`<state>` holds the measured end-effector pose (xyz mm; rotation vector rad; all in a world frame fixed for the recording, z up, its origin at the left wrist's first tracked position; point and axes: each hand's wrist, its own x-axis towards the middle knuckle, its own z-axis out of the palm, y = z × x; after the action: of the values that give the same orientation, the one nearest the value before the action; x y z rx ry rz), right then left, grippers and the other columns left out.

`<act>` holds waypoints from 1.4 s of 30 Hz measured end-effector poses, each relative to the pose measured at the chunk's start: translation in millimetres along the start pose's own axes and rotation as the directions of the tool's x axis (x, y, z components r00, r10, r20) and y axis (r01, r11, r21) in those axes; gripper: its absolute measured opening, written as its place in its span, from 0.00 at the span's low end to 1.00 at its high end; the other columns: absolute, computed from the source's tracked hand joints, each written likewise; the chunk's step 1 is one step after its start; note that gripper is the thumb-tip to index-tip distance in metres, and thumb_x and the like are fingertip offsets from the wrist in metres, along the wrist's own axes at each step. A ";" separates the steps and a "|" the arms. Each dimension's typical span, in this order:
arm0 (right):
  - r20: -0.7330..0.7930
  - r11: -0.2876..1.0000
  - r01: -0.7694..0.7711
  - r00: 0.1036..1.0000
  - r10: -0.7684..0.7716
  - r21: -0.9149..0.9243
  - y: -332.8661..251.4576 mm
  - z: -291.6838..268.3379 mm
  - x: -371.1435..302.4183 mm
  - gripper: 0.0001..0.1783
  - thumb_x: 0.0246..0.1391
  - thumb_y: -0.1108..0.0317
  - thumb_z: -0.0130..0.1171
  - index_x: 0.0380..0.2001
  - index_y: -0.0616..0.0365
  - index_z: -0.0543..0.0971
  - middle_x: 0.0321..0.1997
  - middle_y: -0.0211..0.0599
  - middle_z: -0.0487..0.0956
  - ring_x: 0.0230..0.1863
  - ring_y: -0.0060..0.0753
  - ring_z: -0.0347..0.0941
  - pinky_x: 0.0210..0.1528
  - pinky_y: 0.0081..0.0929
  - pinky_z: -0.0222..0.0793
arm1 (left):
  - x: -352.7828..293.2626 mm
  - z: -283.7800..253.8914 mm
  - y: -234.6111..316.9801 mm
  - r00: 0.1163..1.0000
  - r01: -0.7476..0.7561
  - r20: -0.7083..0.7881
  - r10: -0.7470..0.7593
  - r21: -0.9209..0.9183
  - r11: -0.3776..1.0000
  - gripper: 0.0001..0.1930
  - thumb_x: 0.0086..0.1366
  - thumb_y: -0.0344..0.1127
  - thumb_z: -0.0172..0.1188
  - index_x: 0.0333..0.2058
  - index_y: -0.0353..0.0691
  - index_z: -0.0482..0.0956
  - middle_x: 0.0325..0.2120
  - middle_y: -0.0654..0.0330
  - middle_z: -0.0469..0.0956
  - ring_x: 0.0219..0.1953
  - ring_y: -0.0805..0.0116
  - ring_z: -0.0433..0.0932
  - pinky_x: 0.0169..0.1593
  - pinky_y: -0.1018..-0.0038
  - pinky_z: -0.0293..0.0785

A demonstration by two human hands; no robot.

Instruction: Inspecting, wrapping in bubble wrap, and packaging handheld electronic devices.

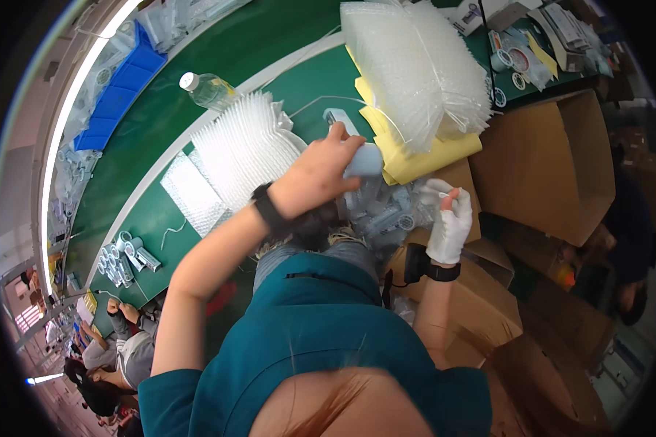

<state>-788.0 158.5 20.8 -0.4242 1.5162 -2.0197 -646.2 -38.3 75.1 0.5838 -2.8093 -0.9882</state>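
Note:
My left hand, bare with a black band at its wrist, is closed on a pale blue, smooth-cased device at the table's edge. The device's exact kind is unclear, and my fingers cover part of it. Below it, clear-wrapped grey and white parts lie in a heap by an open carton. Beside that heap is my right hand in a white glove with a bare fingertip showing. Its fingers are bent together; whatever they hold cannot be made out.
Bubble-wrap sleeves are stacked on yellow sheets. White foam sleeves and a clear bottle stand on the green table. Grey tubular parts lie left. Open cardboard boxes crowd the right. Other people work at lower left.

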 end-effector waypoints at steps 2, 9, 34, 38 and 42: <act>-0.025 0.994 0.068 0.997 -0.070 -0.088 -3.3 15.1 -8.0 0.06 0.57 0.69 0.51 0.32 0.56 0.65 0.41 0.50 0.76 0.42 0.33 0.72 0.47 0.27 0.66 | -13.4 -31.0 30.5 1.000 0.014 0.006 -0.013 -0.168 0.986 0.22 0.49 0.31 0.62 0.44 0.32 0.70 0.34 0.51 0.69 0.30 0.59 0.76 0.39 0.72 0.72; 0.079 1.000 0.008 0.997 -0.008 0.000 -45.3 100.9 -30.8 0.14 0.61 0.60 0.45 0.37 0.62 0.63 0.42 0.52 0.75 0.39 0.27 0.70 0.44 0.25 0.66 | -48.4 -56.4 24.4 0.853 0.322 0.358 -0.381 -0.934 -0.156 0.26 0.62 0.52 0.49 0.41 0.28 0.69 0.30 0.57 0.74 0.21 0.73 0.73 0.30 0.83 0.72; 0.780 0.324 -0.938 0.113 0.616 -0.120 4.8 263.5 -124.4 0.24 0.56 0.54 0.43 0.39 0.70 0.69 0.13 0.41 0.69 0.08 0.31 0.62 0.10 0.21 0.55 | -235.2 -90.4 -45.4 0.760 -0.450 -0.453 -0.466 -0.884 0.126 0.38 0.56 0.45 0.63 0.57 0.38 0.51 0.46 0.53 0.70 0.48 0.67 0.70 0.54 0.70 0.62; 0.687 0.507 -0.841 0.256 0.681 -0.188 5.4 294.1 -153.4 0.24 0.57 0.52 0.42 0.43 0.65 0.69 0.30 0.46 0.75 0.16 0.36 0.70 0.15 0.26 0.66 | -259.5 -101.2 -65.5 0.626 -0.461 -0.597 -0.501 -0.802 0.379 0.41 0.45 0.45 0.72 0.50 0.38 0.54 0.39 0.53 0.74 0.42 0.67 0.72 0.50 0.70 0.64; 0.648 0.495 -0.850 0.275 0.711 -0.183 16.7 314.0 -171.8 0.25 0.58 0.51 0.40 0.45 0.63 0.68 0.33 0.47 0.75 0.18 0.37 0.72 0.17 0.27 0.68 | -283.9 -109.1 -86.3 0.615 -0.356 -0.597 -0.515 -0.793 0.494 0.41 0.39 0.45 0.75 0.44 0.39 0.56 0.37 0.51 0.75 0.40 0.66 0.74 0.46 0.70 0.68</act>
<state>-471.5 19.9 115.6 -0.1698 0.7530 -0.9810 -332.8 -52.6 114.3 0.7364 -1.1837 -1.4966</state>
